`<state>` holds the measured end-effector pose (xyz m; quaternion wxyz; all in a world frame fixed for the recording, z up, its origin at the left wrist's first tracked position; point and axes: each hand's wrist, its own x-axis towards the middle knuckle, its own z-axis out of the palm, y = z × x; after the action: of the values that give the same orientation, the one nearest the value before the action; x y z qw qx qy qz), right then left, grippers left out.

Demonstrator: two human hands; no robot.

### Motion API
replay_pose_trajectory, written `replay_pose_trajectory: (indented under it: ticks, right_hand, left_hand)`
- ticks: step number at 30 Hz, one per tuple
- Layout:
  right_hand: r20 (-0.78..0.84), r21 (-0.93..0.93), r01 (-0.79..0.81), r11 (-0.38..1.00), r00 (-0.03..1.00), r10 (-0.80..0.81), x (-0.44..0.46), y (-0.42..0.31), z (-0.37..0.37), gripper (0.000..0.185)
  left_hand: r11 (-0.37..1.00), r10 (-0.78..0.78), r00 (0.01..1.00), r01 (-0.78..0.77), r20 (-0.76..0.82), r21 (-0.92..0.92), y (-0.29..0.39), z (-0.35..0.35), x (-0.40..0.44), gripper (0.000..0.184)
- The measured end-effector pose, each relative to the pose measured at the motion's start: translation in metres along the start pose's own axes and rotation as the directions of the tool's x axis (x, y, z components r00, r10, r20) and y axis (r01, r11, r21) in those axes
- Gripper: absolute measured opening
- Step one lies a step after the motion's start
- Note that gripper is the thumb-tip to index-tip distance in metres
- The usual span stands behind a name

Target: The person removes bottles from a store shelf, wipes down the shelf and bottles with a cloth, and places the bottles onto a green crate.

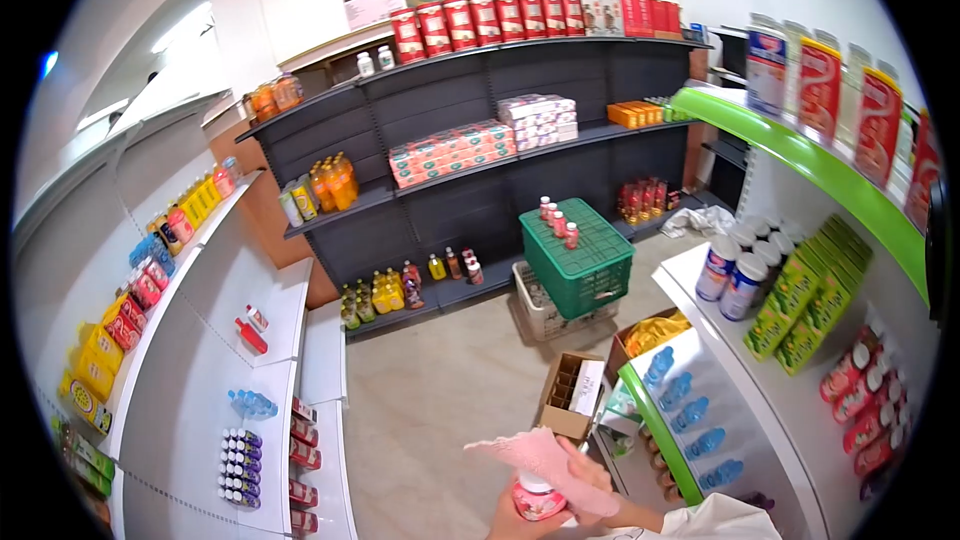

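Note:
My left hand (508,518) is wrapped round a bottle with a pink-and-white label (540,502) at the bottom middle of the head view. A pale part at the bottle's top shows just under a pink cloth (530,455). My right hand (590,475) grips that cloth, which drapes across the top of the bottle and sticks out to the left. Part of the bottle is hidden by the cloth and by my fingers.
Ahead, a green crate (580,270) with small pink bottles (558,223) on top rests on a white basket (540,305). An open cardboard box (568,395) stands nearer. Stocked shelves line the left (180,340), back (440,90) and right (690,270).

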<state>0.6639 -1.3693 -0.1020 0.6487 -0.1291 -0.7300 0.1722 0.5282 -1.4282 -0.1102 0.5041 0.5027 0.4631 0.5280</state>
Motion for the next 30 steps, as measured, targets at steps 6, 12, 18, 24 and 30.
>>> replay_pose_trajectory:
  ticks: [6,12,18,24,30]
  right_hand:
    - [0.493,-0.048,-0.493,0.869,0.745,0.450,-0.007,0.075,0.054,0.057]
    - [0.393,0.321,-0.570,0.757,0.807,0.441,0.136,0.130,0.089,0.065]
    - [0.248,0.347,-0.372,0.861,0.922,0.298,0.157,0.235,0.084,0.085]
    - [0.188,0.382,-0.398,0.834,0.917,0.351,0.181,0.310,0.106,0.078]
    - [0.000,0.594,-0.504,0.627,0.779,0.627,0.171,0.367,0.114,0.071]
  left_hand:
    - [0.849,-0.003,0.967,-0.132,-0.255,-0.512,-0.027,-0.044,0.067,0.052]
    - [0.934,0.004,0.994,-0.043,-0.109,-0.354,-0.033,-0.075,0.151,0.054]
    - [0.863,0.474,0.878,-0.477,0.060,0.164,0.026,-0.115,0.284,0.083]
    - [0.877,0.465,0.869,-0.426,-0.168,0.220,0.023,-0.133,0.370,0.078]
    - [0.851,0.487,0.861,-0.506,0.148,0.144,0.007,-0.131,0.437,0.069]
